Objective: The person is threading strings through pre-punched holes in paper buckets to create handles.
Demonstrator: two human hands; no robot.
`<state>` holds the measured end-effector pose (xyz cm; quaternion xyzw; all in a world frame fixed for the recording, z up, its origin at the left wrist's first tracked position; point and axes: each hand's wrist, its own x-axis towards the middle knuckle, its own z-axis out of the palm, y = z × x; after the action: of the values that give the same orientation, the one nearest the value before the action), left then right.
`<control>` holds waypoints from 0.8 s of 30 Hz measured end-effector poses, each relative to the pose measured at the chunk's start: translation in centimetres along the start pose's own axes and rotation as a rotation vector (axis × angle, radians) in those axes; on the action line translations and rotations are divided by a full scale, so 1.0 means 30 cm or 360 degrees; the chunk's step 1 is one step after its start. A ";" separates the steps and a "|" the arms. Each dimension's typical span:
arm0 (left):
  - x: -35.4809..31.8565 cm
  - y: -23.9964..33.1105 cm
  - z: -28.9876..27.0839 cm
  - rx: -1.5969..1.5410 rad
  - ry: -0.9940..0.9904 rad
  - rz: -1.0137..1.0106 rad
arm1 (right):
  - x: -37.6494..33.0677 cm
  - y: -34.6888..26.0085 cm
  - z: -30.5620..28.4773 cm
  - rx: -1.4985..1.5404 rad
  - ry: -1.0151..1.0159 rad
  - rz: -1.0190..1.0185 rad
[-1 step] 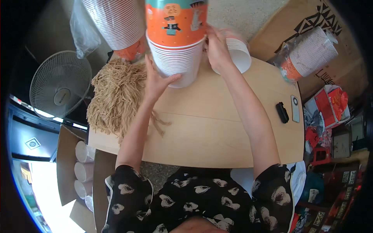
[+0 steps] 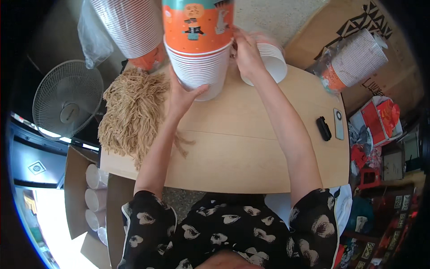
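Note:
A tall nested stack of paper tubs (image 2: 199,67) is upright, perhaps resting on the table, at the top of the view. Its upper part is an orange and teal printed tub (image 2: 193,33), with many white rims below. My left hand (image 2: 183,96) is closed around the stack's lower left side, thumb across the front. Higher up, my right hand (image 2: 248,56) grips the right side near the orange tub's rim; some fingertips are hidden behind. Just right of that hand, a shorter stack of white tubs (image 2: 276,69) lies on its side, partly in clear plastic.
Tan tangled strands (image 2: 130,112) are heaped on the table (image 2: 233,157) by my left forearm. A bagged tub stack (image 2: 130,31) stands behind them, another (image 2: 358,58) far right. A black case (image 2: 323,129) and a phone-like slab (image 2: 338,124) lie right. A fan (image 2: 67,98) and open carton (image 2: 77,188) are left.
The tub stack and both hands have shifted slightly left. The whole view has also slid a little left; both hands keep their hold.

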<state>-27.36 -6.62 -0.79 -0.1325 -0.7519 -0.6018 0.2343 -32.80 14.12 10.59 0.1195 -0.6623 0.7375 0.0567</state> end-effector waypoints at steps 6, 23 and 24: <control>0.017 0.044 0.069 0.0133 0.0162 0.0070 | -0.099 -0.068 -0.252 -0.1492 0.0484 -0.0988; 0.115 0.126 0.506 0.0436 -0.0010 0.0498 | -0.219 0.107 -0.545 -0.1908 0.0700 -0.0830; 0.115 0.121 0.514 0.0449 -0.0001 0.0491 | -0.225 0.106 -0.549 -0.1941 0.0724 -0.0803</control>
<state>-31.55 8.89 1.48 -0.2120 -0.7997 -0.4475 0.3397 -28.72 30.56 4.26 0.0592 -0.8819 0.2049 0.4205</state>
